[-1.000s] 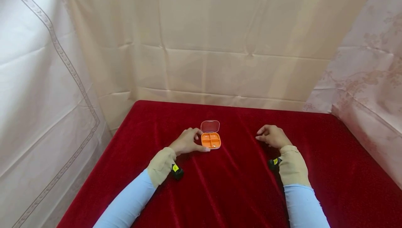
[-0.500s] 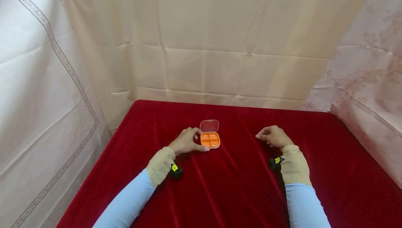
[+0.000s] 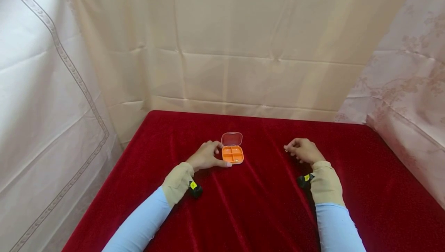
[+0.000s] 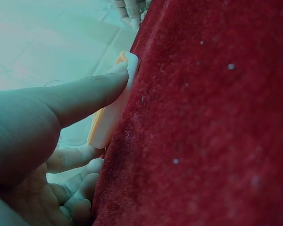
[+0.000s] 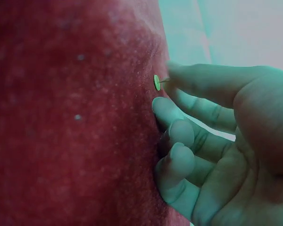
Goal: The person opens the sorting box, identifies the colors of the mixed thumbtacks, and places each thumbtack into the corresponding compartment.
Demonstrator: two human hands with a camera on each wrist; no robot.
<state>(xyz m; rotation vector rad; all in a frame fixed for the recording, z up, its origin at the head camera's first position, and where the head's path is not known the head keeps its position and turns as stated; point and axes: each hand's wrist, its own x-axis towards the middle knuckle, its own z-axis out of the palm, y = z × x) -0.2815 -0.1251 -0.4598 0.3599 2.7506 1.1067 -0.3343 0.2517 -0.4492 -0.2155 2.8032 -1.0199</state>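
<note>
My left hand [image 3: 206,157] holds an orange pill box [image 3: 227,149] on the table, thumb at its near edge and index finger at its far left side. Its clear lid [image 3: 232,139] stands raised at the back. Inside are divided compartments, and a small shiny gold-coloured piece [image 3: 236,160] lies in the near right one. Over to the right, my right hand [image 3: 306,151] pinches a thumbtack [image 5: 156,83] by its pin between thumb and index finger. The tack's flat round head points down, close to the cloth. The other right fingers curl against the cloth.
Red velvet cloth [image 3: 264,190] covers the table, with soft creases running through it. A beige curtain [image 3: 226,51] hangs behind the table's far edge. Patterned cloth hangs at the left [image 3: 41,90] and right [image 3: 410,74]. Each wrist carries a small black camera [image 3: 195,189].
My right thumb and index finger have come together, and the thumbtack now shows at their tips, slightly lifted. The left hand and the pill box stay in place.
</note>
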